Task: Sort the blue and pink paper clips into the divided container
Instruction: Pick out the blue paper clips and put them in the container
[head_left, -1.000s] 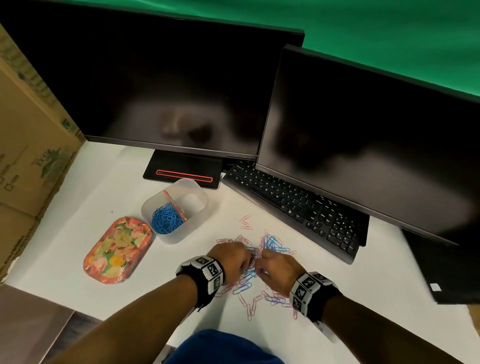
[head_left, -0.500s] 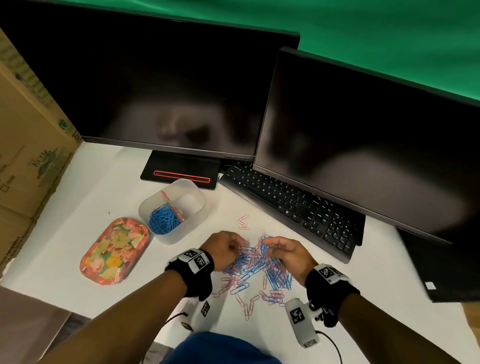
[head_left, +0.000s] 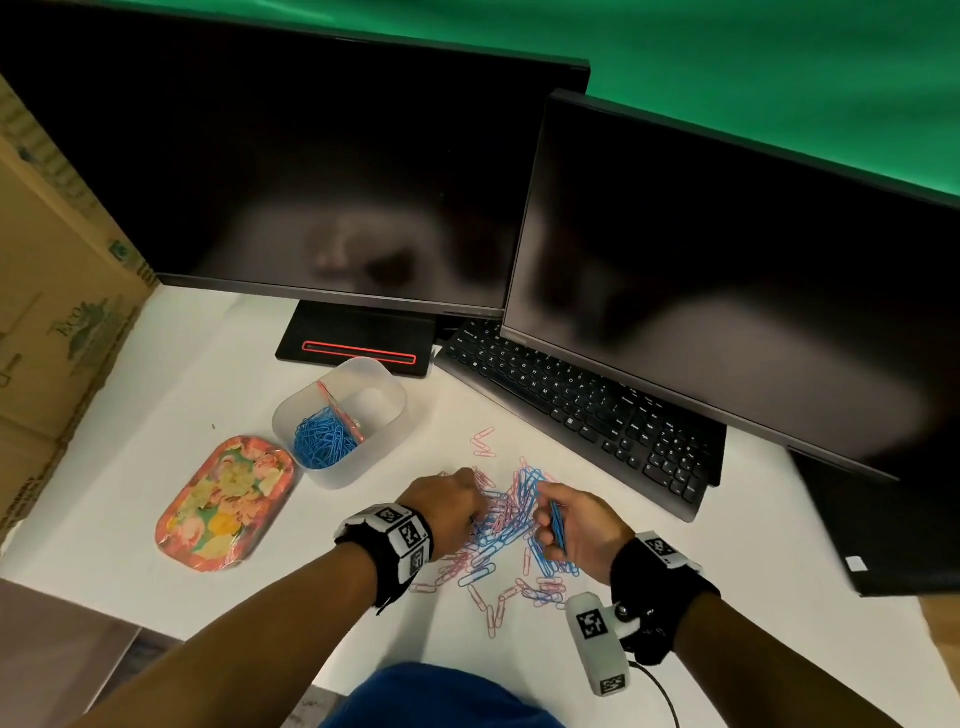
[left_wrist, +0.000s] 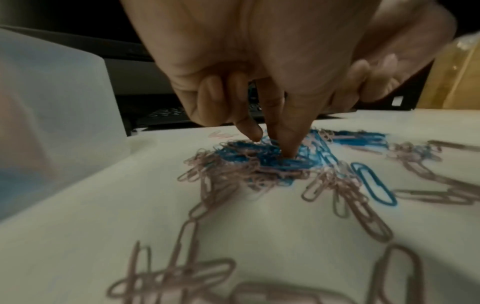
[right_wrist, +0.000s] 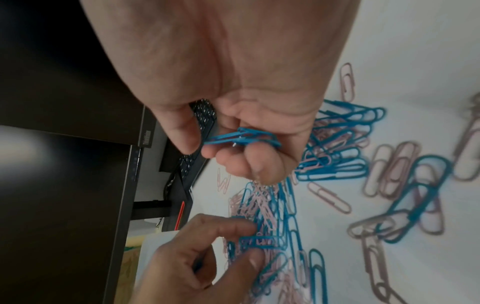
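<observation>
Bunch of blue wire paper clips (right_wrist: 244, 138) now lifted in my curled R hand (head_left: 576, 525) (L hand (head_left: 447, 501) pinches another), so prob. translucent divided plastic container (head_left: 363, 462) next.

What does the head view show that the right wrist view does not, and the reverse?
Only the head view: a heap of blue paper clips in one compartment of the translucent plastic divided container. Only the right wrist view: the left hand pinching a single blue paper clip between thumb and forefinger. Both: the right hand holding a bundle of blue paper clips, and the mixed blue-and-pink pile.
</observation>
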